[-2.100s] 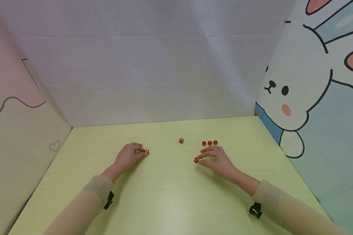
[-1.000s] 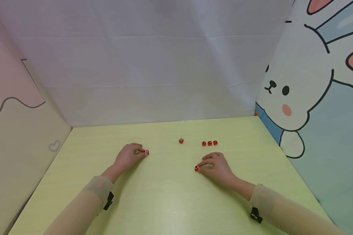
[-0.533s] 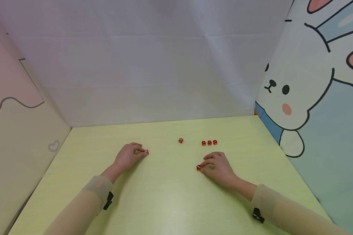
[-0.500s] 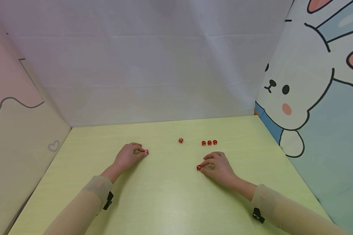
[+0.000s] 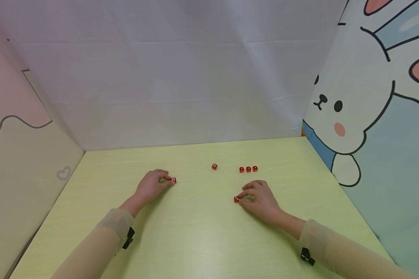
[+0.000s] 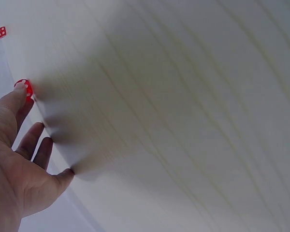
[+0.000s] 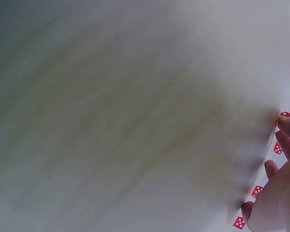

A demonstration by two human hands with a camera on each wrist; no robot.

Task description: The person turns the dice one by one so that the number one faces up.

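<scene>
Your dice [image 5: 236, 199] are red with white pips, your sleeves [image 5: 94, 242] beige, the bench [image 5: 195, 232] pale yellow-green with faint wood grain, the back wall [image 5: 181, 77] whitish-lilac, the left wall [image 5: 31, 162] pink and cream, and the right wall [image 5: 398, 174] light blue around a black-outlined white rabbit [image 5: 356, 73].

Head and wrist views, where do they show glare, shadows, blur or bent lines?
Head view: pale glare on the near tabletop, soft shadows beside the left hand and right hand. Left wrist view: dark, soft-edged shadows by the fingers; the tabletop grain curves, probably lens distortion. Right wrist view: grain smeared and soft, upper left corner dark, though the lowest die shows clear pips.
</scene>
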